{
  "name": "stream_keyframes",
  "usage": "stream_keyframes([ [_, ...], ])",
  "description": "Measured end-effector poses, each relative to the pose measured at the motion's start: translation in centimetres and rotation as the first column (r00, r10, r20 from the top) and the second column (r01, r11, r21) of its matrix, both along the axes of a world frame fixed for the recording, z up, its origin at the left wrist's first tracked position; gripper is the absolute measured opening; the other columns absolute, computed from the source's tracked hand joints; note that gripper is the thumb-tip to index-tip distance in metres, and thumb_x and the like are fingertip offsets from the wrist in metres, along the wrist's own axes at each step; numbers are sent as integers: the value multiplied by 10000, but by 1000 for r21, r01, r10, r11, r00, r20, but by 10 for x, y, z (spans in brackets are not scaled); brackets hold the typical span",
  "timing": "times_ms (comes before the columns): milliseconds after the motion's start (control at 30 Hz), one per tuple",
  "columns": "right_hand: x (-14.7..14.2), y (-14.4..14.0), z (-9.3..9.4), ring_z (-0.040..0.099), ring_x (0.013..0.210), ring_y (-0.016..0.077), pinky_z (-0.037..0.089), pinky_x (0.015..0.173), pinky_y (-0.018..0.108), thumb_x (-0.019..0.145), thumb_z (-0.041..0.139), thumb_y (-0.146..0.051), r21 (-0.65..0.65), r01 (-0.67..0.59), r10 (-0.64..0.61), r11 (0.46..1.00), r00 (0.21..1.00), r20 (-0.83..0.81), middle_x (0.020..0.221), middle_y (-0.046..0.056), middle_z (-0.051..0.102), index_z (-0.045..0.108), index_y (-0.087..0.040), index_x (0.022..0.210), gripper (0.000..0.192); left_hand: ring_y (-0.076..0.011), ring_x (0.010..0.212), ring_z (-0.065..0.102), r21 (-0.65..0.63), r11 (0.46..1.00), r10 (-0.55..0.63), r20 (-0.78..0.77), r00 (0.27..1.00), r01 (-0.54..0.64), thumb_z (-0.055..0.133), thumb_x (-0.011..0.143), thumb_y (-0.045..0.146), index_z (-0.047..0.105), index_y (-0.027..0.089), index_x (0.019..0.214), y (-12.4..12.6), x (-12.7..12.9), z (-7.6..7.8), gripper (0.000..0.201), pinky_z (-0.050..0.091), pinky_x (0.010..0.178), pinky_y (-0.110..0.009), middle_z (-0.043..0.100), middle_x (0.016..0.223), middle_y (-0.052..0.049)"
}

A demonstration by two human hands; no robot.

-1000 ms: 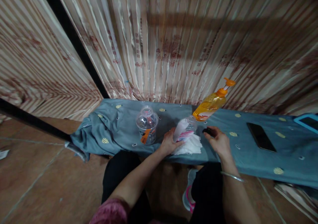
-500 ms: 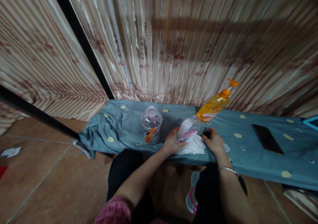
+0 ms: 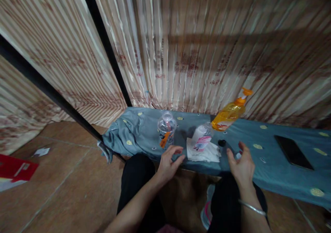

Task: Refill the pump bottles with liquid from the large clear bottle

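Note:
My left hand [image 3: 169,162] hovers open at the near edge of a bench covered in grey-blue cloth [image 3: 144,129], holding nothing. My right hand [image 3: 241,165] is also open, palm up, just right of a white tissue [image 3: 204,152]. A small clear bottle with a white and pink label [image 3: 203,138] stands on the tissue, between both hands. A small black cap [image 3: 221,143] lies on the cloth beside the tissue, near my right fingers. A wider clear bottle with an orange label [image 3: 167,129] stands to the left.
An orange pump bottle [image 3: 230,112] stands at the back against striped curtains [image 3: 196,50]. A black phone [image 3: 293,152] lies to the right on the cloth. A black rail [image 3: 51,91] crosses at left. Red packaging [image 3: 14,169] lies on the tiled floor.
Both hands have let go and drawn back toward me: the left left the small bottle, the right left the black cap. The view has shifted, showing more floor at left.

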State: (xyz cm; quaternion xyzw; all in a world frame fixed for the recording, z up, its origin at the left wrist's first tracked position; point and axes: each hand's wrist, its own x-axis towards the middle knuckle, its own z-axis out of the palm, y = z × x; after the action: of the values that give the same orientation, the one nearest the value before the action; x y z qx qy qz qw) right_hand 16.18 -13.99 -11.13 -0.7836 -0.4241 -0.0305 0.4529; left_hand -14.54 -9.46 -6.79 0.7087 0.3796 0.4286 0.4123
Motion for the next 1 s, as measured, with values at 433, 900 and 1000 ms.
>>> stream_keyframes([
  [433,-169,-86,-55,664,1131,254,502,1016,509,909,605,-642,-3,-466,402,885,766,-502,1341,131,642,600,-193,1337,620,-305,1326,591,-197,899,427,193,884,-391,929,501,207,402,190,1456,79,-5,4,1091,434,1154,-436,604,1424,-158],
  [900,-175,-71,-78,612,1231,273,425,1095,564,864,726,-559,359,-464,413,810,16,-911,1309,115,652,638,-193,1285,565,-202,787,702,-378,918,250,323,913,-118,948,433,262,650,150,966,28,-8,41,620,566,832,-351,748,845,-23],
  [1000,-170,-73,-56,568,1313,333,411,1092,602,710,725,-786,447,-352,416,822,-165,-894,1396,134,622,677,-260,1254,759,-187,750,684,-421,897,75,443,894,133,983,429,317,672,140,917,1,1,60,605,561,798,-334,744,819,-25],
])
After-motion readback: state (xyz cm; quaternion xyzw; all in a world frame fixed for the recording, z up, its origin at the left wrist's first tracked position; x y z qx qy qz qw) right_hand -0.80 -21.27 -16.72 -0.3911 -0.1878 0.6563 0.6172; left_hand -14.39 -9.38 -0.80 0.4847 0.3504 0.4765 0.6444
